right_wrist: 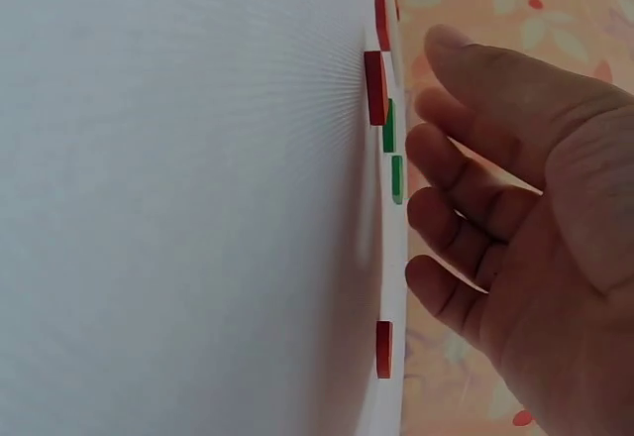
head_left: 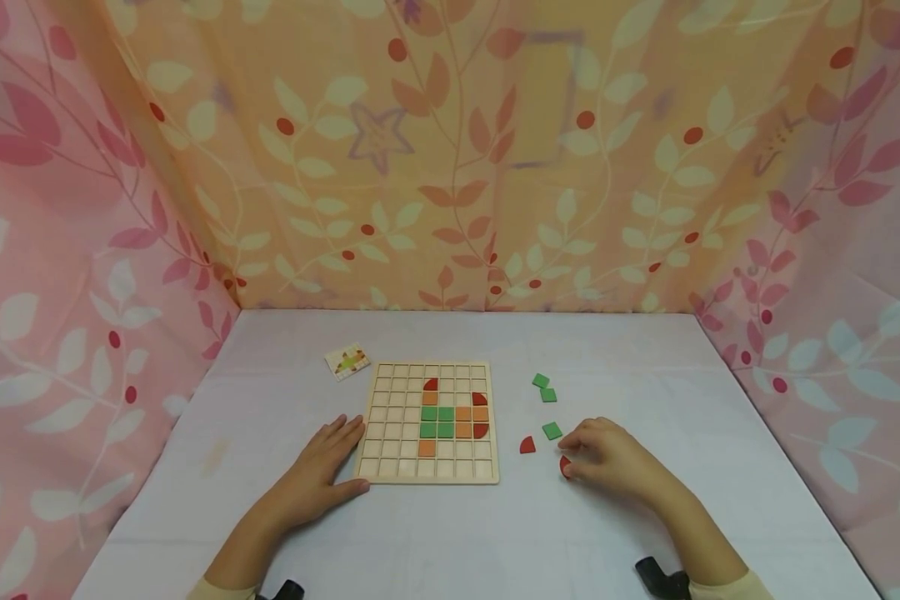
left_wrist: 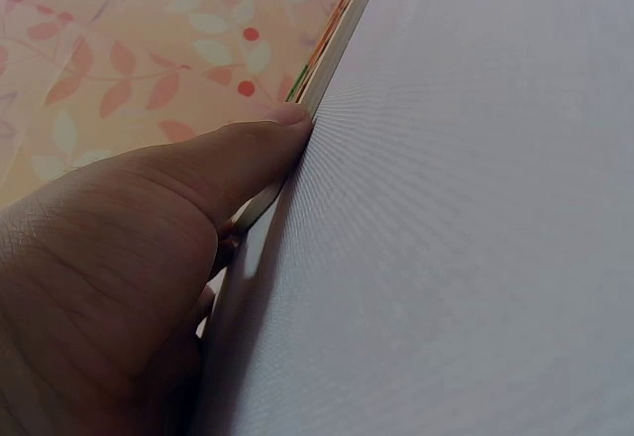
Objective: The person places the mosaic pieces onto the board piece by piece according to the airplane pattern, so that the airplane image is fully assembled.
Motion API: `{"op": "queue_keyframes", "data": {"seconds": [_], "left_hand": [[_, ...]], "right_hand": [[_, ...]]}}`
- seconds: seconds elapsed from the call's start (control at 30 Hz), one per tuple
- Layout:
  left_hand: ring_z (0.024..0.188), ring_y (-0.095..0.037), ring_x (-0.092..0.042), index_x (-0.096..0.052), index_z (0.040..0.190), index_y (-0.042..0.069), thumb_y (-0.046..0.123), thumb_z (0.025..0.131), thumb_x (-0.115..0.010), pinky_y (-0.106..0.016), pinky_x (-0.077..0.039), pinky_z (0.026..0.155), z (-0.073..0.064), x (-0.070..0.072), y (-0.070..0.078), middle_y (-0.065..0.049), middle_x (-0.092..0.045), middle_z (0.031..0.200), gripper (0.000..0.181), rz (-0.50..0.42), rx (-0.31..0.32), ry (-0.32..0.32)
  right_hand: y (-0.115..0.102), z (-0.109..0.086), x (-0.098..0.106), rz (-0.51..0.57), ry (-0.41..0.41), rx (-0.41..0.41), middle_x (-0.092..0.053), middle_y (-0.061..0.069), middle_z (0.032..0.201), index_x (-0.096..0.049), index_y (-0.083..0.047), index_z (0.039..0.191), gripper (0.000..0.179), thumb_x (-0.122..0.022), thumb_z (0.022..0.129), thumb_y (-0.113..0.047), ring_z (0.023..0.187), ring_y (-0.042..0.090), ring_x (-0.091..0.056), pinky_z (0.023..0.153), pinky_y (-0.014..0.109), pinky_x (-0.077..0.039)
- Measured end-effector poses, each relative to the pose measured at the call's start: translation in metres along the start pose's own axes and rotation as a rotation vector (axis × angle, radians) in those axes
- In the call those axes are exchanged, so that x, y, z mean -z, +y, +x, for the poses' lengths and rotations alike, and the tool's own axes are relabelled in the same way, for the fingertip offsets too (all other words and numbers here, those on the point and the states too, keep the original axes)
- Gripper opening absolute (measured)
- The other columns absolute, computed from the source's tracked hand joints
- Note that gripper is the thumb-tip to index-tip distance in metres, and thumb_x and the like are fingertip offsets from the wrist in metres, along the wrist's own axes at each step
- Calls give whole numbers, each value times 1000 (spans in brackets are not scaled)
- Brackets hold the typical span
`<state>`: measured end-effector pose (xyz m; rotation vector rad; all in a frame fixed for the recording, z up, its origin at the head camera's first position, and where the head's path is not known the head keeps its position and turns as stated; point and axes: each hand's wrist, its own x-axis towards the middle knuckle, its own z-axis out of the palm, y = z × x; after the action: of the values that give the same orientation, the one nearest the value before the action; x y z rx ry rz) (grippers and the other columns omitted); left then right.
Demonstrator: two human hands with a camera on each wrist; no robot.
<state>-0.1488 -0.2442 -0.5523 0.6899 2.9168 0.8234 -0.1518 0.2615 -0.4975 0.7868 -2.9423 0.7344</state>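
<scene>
A wooden grid board (head_left: 393,467) lies on the table, with red, orange and green tiles set in some of its squares. My left hand (head_left: 321,468) rests at its left edge, fingers stretched out; the left wrist view shows the thumb (left_wrist: 263,154) against the board's side. To the right of the board, my right hand (head_left: 611,458) hovers over a red quarter-circle tile (head_left: 565,467), partly hidden by the fingers. In the right wrist view its fingers are loosely bent with nothing between them, apart from the red tile (right_wrist: 375,87) and green tile (right_wrist: 397,178).
Another red quarter-circle tile (head_left: 527,445) lies between board and right hand. A green square tile (head_left: 552,431) is near the fingertips, two more green tiles (head_left: 544,387) farther back. A small pattern card (head_left: 347,362) lies behind the board's left corner. Flowered curtains (head_left: 450,167) surround the table.
</scene>
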Motion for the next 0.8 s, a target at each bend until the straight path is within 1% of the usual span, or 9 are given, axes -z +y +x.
{"op": "queue_keyframes", "data": {"seconds": [0.1,0.17,0.27,0.37,0.47,0.63,0.73,0.8], "left_hand": [[158,-30,-17,-35,161,13,55,88,-75,-32,0,130,0,0,0,1,-29,169,94,-2,-8,7],[158,-29,-16,-34,161,13,56,88,-74,-34,-1,130,0,0,0,1,-29,169,94,-4,-7,4],[159,-28,-14,-33,162,14,57,89,-73,-33,1,130,-1,0,0,2,-27,169,93,-12,2,-7],[159,-29,-16,-34,161,14,57,89,-73,-31,1,129,-1,0,0,1,-28,169,93,-1,-6,2],[158,-32,-18,-36,160,12,56,88,-75,-35,-2,130,-1,-1,0,-1,-30,168,93,8,-18,21],[158,-31,-17,-35,160,12,54,88,-75,-48,-9,129,0,1,2,-1,-29,168,93,1,-9,16],[158,-32,-17,-34,161,11,53,88,-75,-54,-12,127,1,2,3,-2,-28,169,93,-3,-5,5],[158,-33,-17,-34,161,10,53,88,-76,-56,-13,127,1,3,4,-3,-28,169,94,-7,-4,2]], "right_hand": [[2,-2,-2,-16,-1,4,-67,-17,98,-77,-23,103,26,-88,81,-31,97,7,-58,89,38,-53],[4,-3,-3,-31,-3,-7,-66,-18,97,-77,-24,102,26,-88,80,-34,96,7,-58,89,37,-54],[7,-6,-7,-41,-12,-25,-65,-19,97,-76,-27,102,27,-88,80,-37,96,5,-57,89,37,-54],[10,-8,-10,-46,-12,-28,-64,-20,97,-76,-29,102,28,-88,79,-41,96,4,-56,89,36,-53],[12,-8,-12,-51,3,-13,-63,-21,97,-75,-30,102,29,-88,79,-42,95,3,-55,89,36,-52],[11,-8,-14,-77,35,20,-63,-19,95,-75,-29,99,27,-89,78,-38,94,4,-55,87,37,-51],[9,-7,-14,-89,32,19,-64,-20,97,-75,-29,100,25,-89,79,-32,96,5,-56,88,39,-51],[8,-6,-15,-95,24,13,-64,-22,99,-75,-30,100,25,-88,80,-28,98,5,-56,91,40,-51]]}}
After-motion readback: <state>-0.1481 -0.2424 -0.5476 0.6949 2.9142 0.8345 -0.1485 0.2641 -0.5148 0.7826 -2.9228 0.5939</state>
